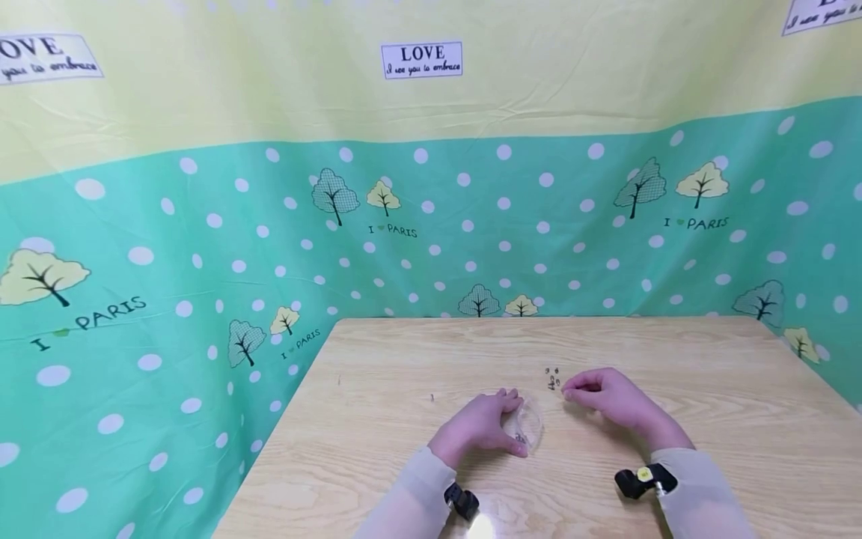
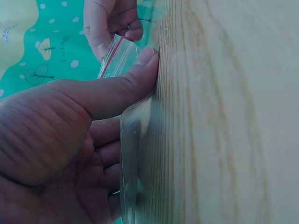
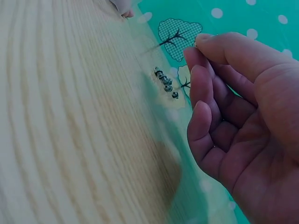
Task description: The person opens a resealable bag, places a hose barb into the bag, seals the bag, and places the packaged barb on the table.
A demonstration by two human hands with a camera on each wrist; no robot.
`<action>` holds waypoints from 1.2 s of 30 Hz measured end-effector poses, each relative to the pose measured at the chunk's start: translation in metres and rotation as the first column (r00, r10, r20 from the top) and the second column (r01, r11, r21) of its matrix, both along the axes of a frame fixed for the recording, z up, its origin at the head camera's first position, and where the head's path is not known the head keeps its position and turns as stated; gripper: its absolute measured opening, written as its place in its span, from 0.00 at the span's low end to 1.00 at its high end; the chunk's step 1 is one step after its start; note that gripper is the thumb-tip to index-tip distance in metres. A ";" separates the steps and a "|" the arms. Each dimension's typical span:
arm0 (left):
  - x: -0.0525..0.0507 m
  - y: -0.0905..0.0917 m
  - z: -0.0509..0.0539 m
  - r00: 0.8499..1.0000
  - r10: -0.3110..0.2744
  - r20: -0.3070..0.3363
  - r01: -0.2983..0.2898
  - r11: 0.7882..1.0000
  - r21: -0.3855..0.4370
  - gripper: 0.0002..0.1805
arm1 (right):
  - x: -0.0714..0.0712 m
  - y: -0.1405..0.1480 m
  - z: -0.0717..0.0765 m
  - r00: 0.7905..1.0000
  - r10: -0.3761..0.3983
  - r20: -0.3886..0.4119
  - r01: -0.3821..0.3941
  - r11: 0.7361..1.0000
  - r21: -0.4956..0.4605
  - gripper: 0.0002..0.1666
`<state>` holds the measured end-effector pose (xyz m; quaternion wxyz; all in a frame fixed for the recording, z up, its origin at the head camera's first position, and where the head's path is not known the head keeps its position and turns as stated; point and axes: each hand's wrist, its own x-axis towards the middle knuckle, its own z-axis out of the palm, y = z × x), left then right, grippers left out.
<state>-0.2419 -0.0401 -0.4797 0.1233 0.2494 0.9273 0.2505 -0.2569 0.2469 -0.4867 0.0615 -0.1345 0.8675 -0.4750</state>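
A person in pale sleeves (image 1: 412,490) works w/ 2 bare hands at a wood-grain surface (image 1: 337,449), small bits (image 1: 552,379) lying approx. 10 o'clock from the R hand (image 1: 616,398), just beside its fingertips. That hand is nearer; from the L hand (image 1: 480,423), the bits sit at abt. 2 o'clock. The loose cluster's long axis runs roughly 12 to 6 o'clock in the head view.

The bag (image 1: 534,427) rests on the surface betw. the 2 hands, at approx. 7 o'clock from the bits. The L hand grips it, thumb at the near edge, fingers toward the far side. The R hand's thumb & index tips are together or nearly so; can't tell if they pinch 1 bit.

The bits look dark, shiny, rounded & metallic in the R wrist view, most bunched, 1 slightly apart; exact no. unclear. The bag is clear, thin plastic w/ a red line by its mouth, per the L wrist view, & dark specks (image 1: 521,438) toward its 7 o'clock side. Dotted cloth (image 1: 525,224) hangs at 12 o'clock.
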 end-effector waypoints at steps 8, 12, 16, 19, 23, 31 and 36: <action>-0.003 -0.001 0.000 1.000 0.004 -0.004 -0.004 1.000 -0.001 0.54 | -0.001 -0.007 0.009 0.998 0.068 -0.012 -0.067 0.997 0.033 0.17; -0.003 -0.001 0.000 1.000 0.002 -0.005 -0.002 1.000 -0.001 0.54 | 0.001 -0.014 0.015 0.992 0.123 -0.023 -0.122 0.992 0.039 0.17; -0.004 -0.001 0.000 1.000 0.000 -0.008 0.000 1.000 0.000 0.53 | 0.004 -0.021 0.020 0.986 0.162 -0.032 -0.161 0.986 0.037 0.17; -0.003 -0.001 0.000 1.000 -0.003 -0.010 0.003 1.000 -0.001 0.53 | 0.005 -0.024 0.022 0.981 0.190 -0.041 -0.188 0.981 0.037 0.16; -0.003 -0.001 0.000 1.000 -0.001 -0.007 0.001 1.000 -0.001 0.53 | 0.007 -0.029 0.022 0.976 0.210 -0.052 -0.208 0.977 0.050 0.13; -0.002 -0.001 -0.001 1.000 0.006 0.004 -0.006 1.000 0.008 0.53 | 0.011 -0.038 0.024 0.968 0.241 -0.072 -0.236 0.970 0.062 0.11; -0.002 -0.001 -0.002 1.000 0.001 0.000 -0.001 1.000 0.004 0.53 | 0.014 -0.042 0.026 0.969 0.232 -0.080 -0.226 0.971 0.080 0.10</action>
